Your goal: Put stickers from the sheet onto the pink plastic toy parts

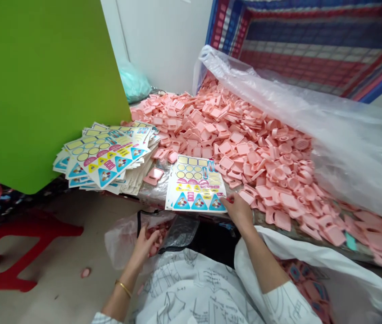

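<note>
Your right hand [240,211] closes in a narrow pinch on the lower right corner of a glossy white sticker sheet [196,184], printed with yellow ovals, blue triangles and pink shapes. The sheet lies flat on the table edge, just in front of the pink heap. Your left hand [145,247] sits in the mouth of a clear plastic bag [123,243] with a black strap, its fingers curled among small pink plastic pieces [157,236]; you can't tell from this view whether they grip any. A gold bangle [123,288] circles your left wrist.

Left of the sheet lies a fanned stack of matching sticker sheets [106,157], partly under the corner of a flat green board [38,90]. Behind and to the right spreads a large heap of pink moulded plastic parts [238,135], square and round, partly covered by crumpled clear plastic sheeting [312,121]. A pale teal bag [133,83] sits against the white wall [164,40]. A red plastic stool [18,252] stands on the beige floor [65,234], and a single pink piece [85,272] lies there. A red, blue and white woven mat [312,45] leans at the back.
</note>
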Available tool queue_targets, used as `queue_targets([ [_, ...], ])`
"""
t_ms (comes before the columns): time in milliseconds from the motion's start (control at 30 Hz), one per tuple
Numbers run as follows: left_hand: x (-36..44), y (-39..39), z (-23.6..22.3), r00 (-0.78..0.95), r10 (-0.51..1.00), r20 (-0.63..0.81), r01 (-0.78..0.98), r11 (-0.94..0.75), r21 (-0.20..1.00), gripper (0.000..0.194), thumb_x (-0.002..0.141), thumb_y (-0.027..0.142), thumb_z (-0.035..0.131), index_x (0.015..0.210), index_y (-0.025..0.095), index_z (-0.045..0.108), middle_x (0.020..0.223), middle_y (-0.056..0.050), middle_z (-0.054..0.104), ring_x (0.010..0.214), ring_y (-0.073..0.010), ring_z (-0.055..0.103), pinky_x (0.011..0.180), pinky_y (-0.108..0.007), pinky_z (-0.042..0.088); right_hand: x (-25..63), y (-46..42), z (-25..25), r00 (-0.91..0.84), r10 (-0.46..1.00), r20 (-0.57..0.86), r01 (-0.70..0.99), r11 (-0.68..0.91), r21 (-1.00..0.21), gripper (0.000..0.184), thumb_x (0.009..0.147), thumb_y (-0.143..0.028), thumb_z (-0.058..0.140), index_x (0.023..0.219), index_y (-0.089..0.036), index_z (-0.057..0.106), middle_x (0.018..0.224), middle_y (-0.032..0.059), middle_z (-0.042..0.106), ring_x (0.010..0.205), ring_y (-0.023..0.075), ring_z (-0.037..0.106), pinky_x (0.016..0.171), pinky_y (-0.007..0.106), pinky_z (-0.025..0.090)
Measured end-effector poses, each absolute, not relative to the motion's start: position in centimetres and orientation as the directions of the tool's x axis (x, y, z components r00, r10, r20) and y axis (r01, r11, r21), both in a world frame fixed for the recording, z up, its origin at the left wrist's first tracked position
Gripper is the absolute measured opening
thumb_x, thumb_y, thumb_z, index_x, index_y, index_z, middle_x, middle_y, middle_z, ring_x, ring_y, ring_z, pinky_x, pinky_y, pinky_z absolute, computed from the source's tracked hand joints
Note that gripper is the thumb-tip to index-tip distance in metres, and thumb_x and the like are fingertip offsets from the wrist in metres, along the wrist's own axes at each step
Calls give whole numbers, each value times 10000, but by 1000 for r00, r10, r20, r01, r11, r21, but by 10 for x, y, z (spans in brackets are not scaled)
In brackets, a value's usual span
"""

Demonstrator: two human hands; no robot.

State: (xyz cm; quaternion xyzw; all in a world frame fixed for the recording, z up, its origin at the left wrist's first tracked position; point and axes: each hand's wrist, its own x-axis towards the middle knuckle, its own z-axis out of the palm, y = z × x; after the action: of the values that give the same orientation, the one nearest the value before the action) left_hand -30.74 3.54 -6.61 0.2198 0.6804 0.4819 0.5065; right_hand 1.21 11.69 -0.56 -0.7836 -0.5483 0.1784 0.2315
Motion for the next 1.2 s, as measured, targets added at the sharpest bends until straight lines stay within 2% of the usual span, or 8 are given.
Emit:
queue_targets([
  [167,-279,29,-23,-125,828,-547,-252,507,824,399,740,411,776,1013,150,647,996,-147,735,932,-246,704,800,-304,528,39,121,-5,290,922,-258,167,-314,-934,293,680,-454,673,645,-200,530,527,-41,512,431,93,388,414,208,241],
  [300,-229,30,14,288,824,-488,-471,565,677,799,720,547,772,1357,184,456,1231,-233,650,1014,-290,701,891,-412,530,40,108,9,182,878,-442,-394,-347,-851,378,579,-327,805,660,-201,458,481,-111,380,374,6,178,367,157,166],
  [400,-198,41,37,310,879,-362,-532,476,700,992,654,485,847,1468,314,306,1432,-201,505,1088,-296,673,888,-431,538,17,84,8,144,881,-451,-550,-308,-776,447,529,-303,865,689,-196,462,486,-124,370,367,-7,195,351,128,177],
  [467,-185,51,45,251,920,-301,-477,388,788,960,641,432,866,1445,333,350,1430,-159,517,1086,-281,668,845,-388,549,-5,66,1,135,873,-469,-574,-317,-755,454,520,-332,885,759,-198,523,508,-117,436,359,-9,228,340,121,188],
  [667,-187,69,35,20,954,-298,-314,289,904,365,799,429,712,1051,169,669,1095,-115,721,1003,-251,672,788,-311,545,-52,48,-6,101,904,-415,-503,-313,-805,507,571,-408,877,984,-248,629,770,-43,674,454,35,451,369,140,265],
  [900,-285,117,96,-335,917,-215,-534,3,846,236,798,138,679,1034,145,665,1007,-78,746,868,-201,717,792,-326,593,-44,59,1,30,967,-252,-343,-227,-912,618,667,-591,788,1088,-160,653,685,8,648,424,12,229,417,188,119],
  [1000,-341,158,125,-510,847,-152,-574,-204,793,354,826,27,572,1148,170,613,975,-46,745,804,-174,719,742,-313,608,-38,59,-6,71,956,-286,-320,-249,-914,633,615,-605,812,1033,-153,667,656,-15,607,430,10,230,433,191,97],
  [1200,-388,194,121,-393,850,-351,-651,12,759,224,964,204,469,1142,147,593,867,-98,712,750,-168,712,673,-267,598,-39,55,-19,73,950,-302,-212,-281,-936,584,639,-624,783,978,-161,674,663,-7,613,440,30,285,446,198,142],
])
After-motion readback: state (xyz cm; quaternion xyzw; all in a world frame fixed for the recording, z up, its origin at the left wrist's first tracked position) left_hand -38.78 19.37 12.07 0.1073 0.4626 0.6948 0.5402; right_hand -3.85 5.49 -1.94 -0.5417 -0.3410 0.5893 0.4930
